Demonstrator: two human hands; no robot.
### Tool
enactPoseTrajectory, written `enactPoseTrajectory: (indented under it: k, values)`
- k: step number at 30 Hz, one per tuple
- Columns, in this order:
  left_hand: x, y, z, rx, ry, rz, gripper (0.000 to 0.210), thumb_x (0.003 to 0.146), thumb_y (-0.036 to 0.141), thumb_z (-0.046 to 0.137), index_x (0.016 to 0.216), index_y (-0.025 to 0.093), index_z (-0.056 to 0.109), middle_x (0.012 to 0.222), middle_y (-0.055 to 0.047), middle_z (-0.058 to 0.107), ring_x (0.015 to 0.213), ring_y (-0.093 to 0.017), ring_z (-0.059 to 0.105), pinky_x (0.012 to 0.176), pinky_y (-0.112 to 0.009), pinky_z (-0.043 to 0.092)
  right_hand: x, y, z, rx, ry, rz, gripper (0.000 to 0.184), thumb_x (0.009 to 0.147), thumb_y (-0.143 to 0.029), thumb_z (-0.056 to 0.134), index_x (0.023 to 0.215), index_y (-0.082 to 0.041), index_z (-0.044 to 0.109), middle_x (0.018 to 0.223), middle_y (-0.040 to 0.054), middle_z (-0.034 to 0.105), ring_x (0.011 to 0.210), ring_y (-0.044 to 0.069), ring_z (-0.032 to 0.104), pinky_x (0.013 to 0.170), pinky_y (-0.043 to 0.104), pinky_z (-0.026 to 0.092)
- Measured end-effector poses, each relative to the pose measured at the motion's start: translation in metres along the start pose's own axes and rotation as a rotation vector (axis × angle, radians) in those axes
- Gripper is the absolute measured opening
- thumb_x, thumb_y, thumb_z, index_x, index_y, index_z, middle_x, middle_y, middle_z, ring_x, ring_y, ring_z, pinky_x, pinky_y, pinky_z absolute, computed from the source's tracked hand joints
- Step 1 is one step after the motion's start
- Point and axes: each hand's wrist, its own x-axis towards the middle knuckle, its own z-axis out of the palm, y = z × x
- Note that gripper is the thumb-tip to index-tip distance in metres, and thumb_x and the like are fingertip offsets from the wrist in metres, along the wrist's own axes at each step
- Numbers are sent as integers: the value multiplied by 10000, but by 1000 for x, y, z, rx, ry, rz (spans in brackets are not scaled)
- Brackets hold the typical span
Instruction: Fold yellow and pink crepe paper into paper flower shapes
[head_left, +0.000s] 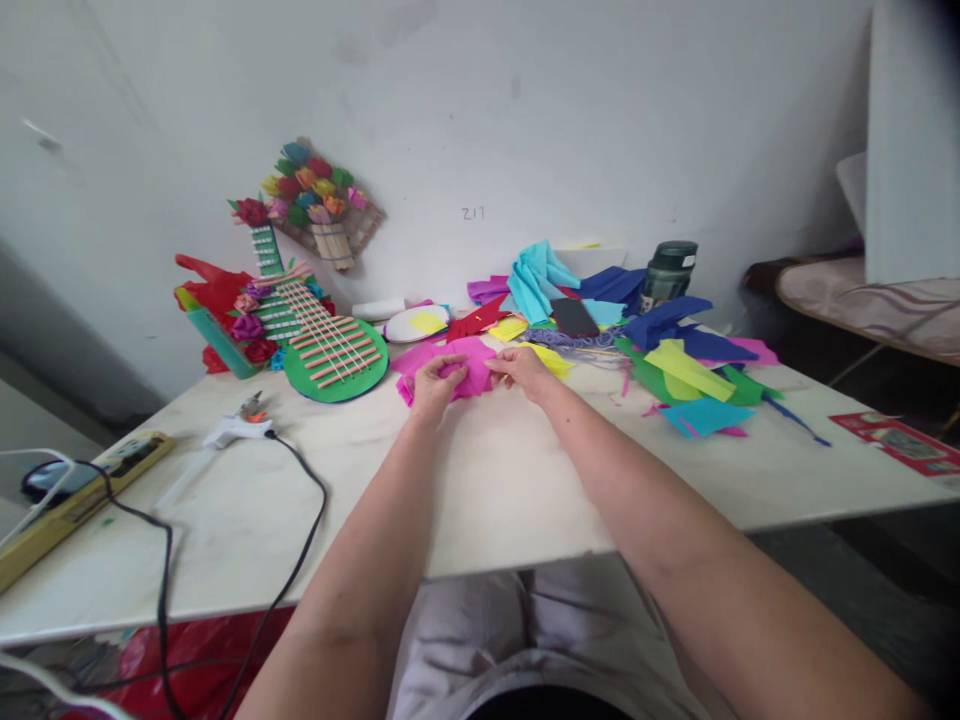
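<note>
A sheet of bright pink crepe paper [474, 372] lies crumpled on the table's middle, with both hands at it. My left hand [441, 385] is closed at its left part, thumb and fingers pinching the paper. At the sheet's right edge my right hand [520, 370] pinches it between thumb and fingers. To the left stands a green guitar-shaped craft [336, 358] with pink sticks, white strings and paper flowers. Yellow paper [553, 362] lies just behind my right hand.
On the left of the table [517, 500] are a white glue gun [238, 428] with a black cord and a power strip [97, 490]. Blue, green and yellow paper pieces [686, 370] are piled right, before a dark green thermos [667, 272]. A phone [574, 318] lies behind.
</note>
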Motion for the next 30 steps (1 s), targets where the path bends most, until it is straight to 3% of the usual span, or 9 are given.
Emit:
enactPoseTrajectory:
  k: [17,22,30]
  values:
    - [3,-6,-1,33,-10,14,304,565,242,711,850,136,693,822,-65,664,713,-149,576,676,-275,464,0,1,0,-51,36,-25,266,667,-329,678,536,-126,566,431,-2,561,409,75,524,352,157,283]
    - [3,-6,-1,31,11,31,290,564,254,712,832,145,694,807,-57,663,715,-151,576,670,-272,462,1,5,1,-57,-45,23,283,659,-384,686,589,-130,583,496,13,605,445,91,557,343,160,297]
    - [3,-8,-2,27,9,36,322,566,285,718,855,147,689,810,-48,658,705,-138,570,643,-253,461,2,7,4,-146,-19,-12,269,697,-317,663,537,-122,571,446,7,578,415,75,527,356,157,306]
